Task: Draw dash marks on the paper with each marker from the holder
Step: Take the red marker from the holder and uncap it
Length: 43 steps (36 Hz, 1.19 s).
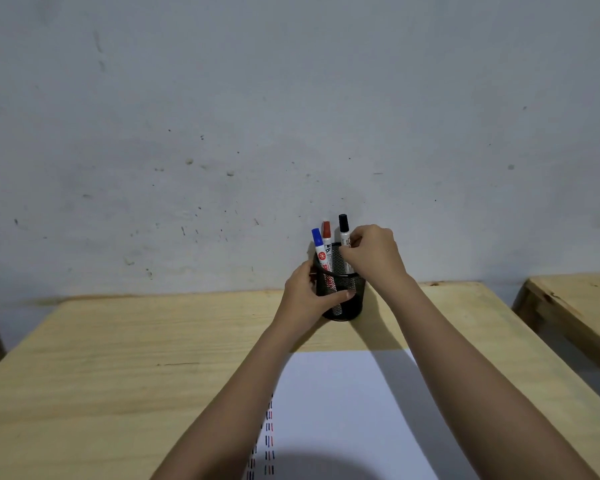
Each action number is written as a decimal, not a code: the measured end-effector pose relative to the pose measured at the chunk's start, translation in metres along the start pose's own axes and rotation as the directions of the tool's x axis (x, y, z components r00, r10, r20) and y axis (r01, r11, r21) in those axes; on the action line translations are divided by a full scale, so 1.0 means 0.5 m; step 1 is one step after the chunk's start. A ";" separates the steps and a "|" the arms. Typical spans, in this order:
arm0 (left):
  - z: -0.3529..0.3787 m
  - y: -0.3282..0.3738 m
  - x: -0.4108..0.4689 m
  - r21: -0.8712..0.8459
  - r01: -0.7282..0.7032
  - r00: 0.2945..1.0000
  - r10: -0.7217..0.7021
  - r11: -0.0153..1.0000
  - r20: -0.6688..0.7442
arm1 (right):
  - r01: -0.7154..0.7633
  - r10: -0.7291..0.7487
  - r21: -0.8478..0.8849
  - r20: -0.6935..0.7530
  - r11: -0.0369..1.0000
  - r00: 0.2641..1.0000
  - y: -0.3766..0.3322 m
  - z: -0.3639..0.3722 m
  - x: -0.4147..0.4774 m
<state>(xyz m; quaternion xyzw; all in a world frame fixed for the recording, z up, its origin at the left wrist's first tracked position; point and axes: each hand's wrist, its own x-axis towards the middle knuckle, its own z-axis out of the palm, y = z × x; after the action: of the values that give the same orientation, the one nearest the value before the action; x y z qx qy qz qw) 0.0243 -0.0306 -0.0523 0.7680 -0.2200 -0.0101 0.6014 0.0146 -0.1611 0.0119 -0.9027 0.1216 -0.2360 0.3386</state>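
A black mesh holder (352, 306) stands at the far edge of the wooden table, against the wall. It holds a blue-capped marker (317, 239) and a red-capped marker (326, 231). My left hand (309, 294) wraps around the holder's left side. My right hand (374, 252) pinches the white barrel of the black-capped marker (343, 224), which stands upright in the holder. White paper (343, 403) lies near me on the table, with columns of blue, red and black dash marks (267, 441) along its left edge, partly hidden by my left forearm.
The light wooden table (136, 358) meets a grey, scuffed wall (257, 133). A second wooden table (575, 299) stands at the right, across a gap. A dark object shows at the far left edge.
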 end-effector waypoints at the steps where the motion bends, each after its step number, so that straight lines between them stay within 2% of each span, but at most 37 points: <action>1: 0.000 -0.002 0.001 0.001 -0.001 1.000 0.001 1.000 0.000 | -0.002 0.002 0.002 -0.006 1.000 1.000 -0.001 0.001 -0.001; 11: 0.000 -0.007 0.004 -0.012 0.017 1.000 -0.017 1.000 0.009 | -0.022 0.025 -0.050 0.044 0.999 0.999 -0.006 0.000 0.005; 19: -0.002 0.000 0.001 -0.012 0.008 1.000 -0.008 1.000 0.012 | 0.048 -0.049 -0.007 -0.113 0.999 0.992 -0.002 0.006 -0.005; 23: -0.001 -0.001 0.002 -0.023 0.010 1.000 -0.010 1.000 0.005 | 0.075 -0.073 0.069 -0.031 0.995 0.997 -0.012 0.014 -0.016; 32: -0.002 -0.004 0.000 -0.081 0.010 1.000 -0.008 0.997 0.021 | 0.049 -0.050 0.014 0.086 0.999 0.995 -0.021 0.024 -0.012; 39: -0.001 -0.009 0.002 -0.068 -0.004 1.000 0.005 0.998 0.011 | 0.034 -0.036 0.023 0.089 0.999 0.995 -0.019 0.025 -0.007; 43: 0.003 -0.013 0.002 -0.027 -0.016 1.000 0.016 1.000 0.001 | 0.033 -0.038 0.094 0.053 0.995 0.998 -0.017 0.020 -0.007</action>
<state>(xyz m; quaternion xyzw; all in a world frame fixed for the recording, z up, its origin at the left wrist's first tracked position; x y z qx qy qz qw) 0.0271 -0.0311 -0.0582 0.7581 -0.2262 -0.0086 0.6116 0.0170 -0.1481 0.0096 -0.8941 0.0851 -0.2227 0.3791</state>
